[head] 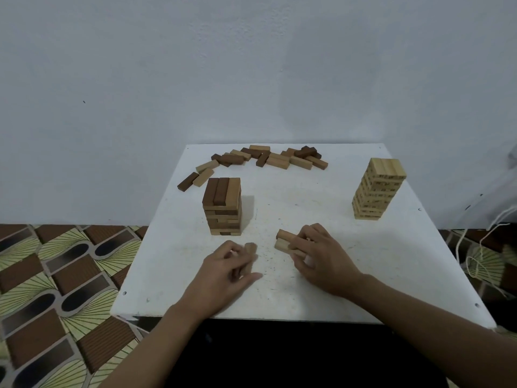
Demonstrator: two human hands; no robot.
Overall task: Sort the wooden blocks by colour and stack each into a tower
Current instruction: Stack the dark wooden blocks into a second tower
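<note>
A short tower of brown and tan blocks [223, 205] stands left of centre on the white table [405, 261]. At the right stands a taller tower of pale blocks [377, 189]. Several loose brown and pale blocks [268, 158] lie scattered along the far edge. My right hand [321, 259] grips a few tan blocks [285, 240] lying together on the table near the front. My left hand [229, 267] hovers beside them with fingers loosely curled; a small block end [251, 247] shows at its fingertips, blurred.
A pale wall rises right behind the table's far edge. The patterned floor [56, 275] shows on the left, and white cords [475, 247] hang off to the right. A bare patch of table lies between the two towers.
</note>
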